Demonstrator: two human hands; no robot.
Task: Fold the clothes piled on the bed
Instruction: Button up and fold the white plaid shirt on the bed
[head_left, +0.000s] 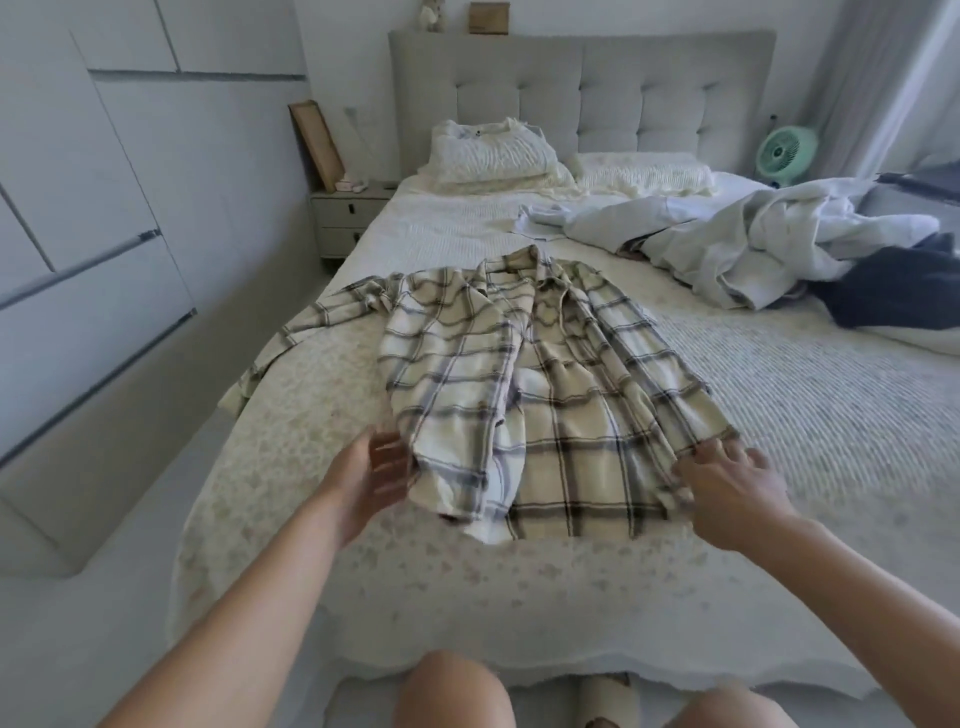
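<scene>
A cream and dark plaid shirt (545, 374) lies spread on the bed (519, 587), collar toward the headboard, one sleeve trailing off to the left. My left hand (376, 475) is at the shirt's lower left hem with fingers straight and blurred, touching the cloth. My right hand (730, 480) pinches the lower right hem. A pile of white, pale blue and dark navy clothes (769, 254) lies on the bed's right side. A folded white garment (493, 150) rests on the pillows at the back.
A grey padded headboard (582, 98) stands behind the pillows. A bedside drawer unit (348, 221) sits at the left, white wardrobe doors (88, 234) along the left wall, and a green fan (784, 150) at the right. My knees show at the foot of the bed.
</scene>
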